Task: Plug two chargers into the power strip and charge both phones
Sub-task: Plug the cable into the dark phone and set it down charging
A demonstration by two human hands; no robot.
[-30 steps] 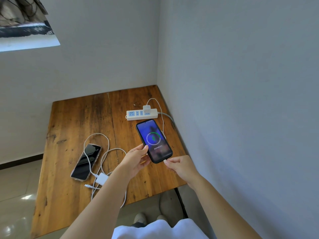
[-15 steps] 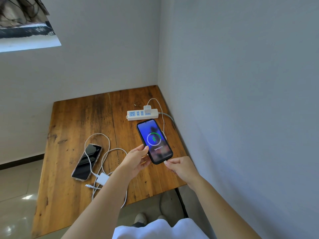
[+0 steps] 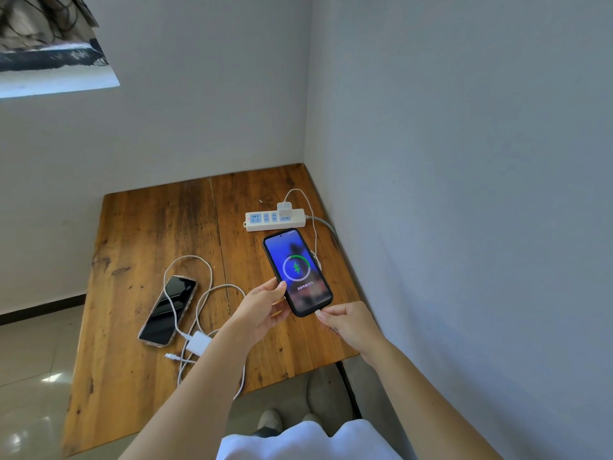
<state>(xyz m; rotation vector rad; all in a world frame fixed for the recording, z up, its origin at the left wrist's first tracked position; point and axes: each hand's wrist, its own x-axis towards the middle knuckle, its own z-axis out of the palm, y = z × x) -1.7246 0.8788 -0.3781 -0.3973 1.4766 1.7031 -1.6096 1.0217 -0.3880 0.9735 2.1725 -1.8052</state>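
Observation:
A black-cased phone [image 3: 297, 270] shows a lit blue screen with a green charging ring. My left hand [image 3: 262, 310] grips its lower left edge. My right hand [image 3: 348, 323] pinches the cable plug at the phone's bottom end. A white power strip [image 3: 295, 223] lies at the far right of the wooden table [image 3: 149, 227], with one white charger [image 3: 284, 207] plugged in; its cable runs down to the held phone. A second phone [image 3: 167, 310] with a dark screen lies flat at the left. A second white charger [image 3: 198, 341] lies loose beside it, cable looped.
Walls close the table at the back and right. The strip's grey cord [image 3: 326, 224] runs off the right edge. The loose cable's free plug [image 3: 170, 356] lies near the front. Tiled floor and my shoes [image 3: 270, 419] show below the front edge.
The hands and the lit phone have barely shifted; the view has drifted slightly. Nothing was let go or picked up.

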